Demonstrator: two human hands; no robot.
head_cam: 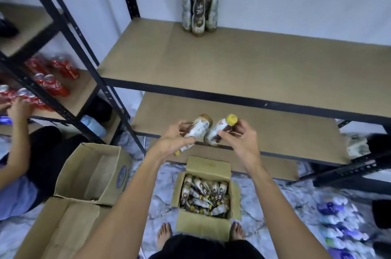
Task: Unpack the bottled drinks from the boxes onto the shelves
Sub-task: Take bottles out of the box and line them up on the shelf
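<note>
My left hand [176,139] grips a white-labelled bottle [197,129] lying tilted, its yellow cap pointing down-left. My right hand [239,138] holds a second bottle [220,128] with its yellow cap up. Both bottles hang in front of the lower shelf [275,131], above an open cardboard box [204,225] on the floor that is full of several more bottles [204,197]. Three of the same bottles [198,11] stand upright at the back of the upper shelf [232,61], against the wall.
An open cardboard box [93,172] and another carton [57,231] sit on the floor at left. Another person's hand [18,109] reaches at red cans [53,83] on the left rack. Wrapped bottles [340,225] lie on the floor at right. My bare feet [164,235] flank the full box.
</note>
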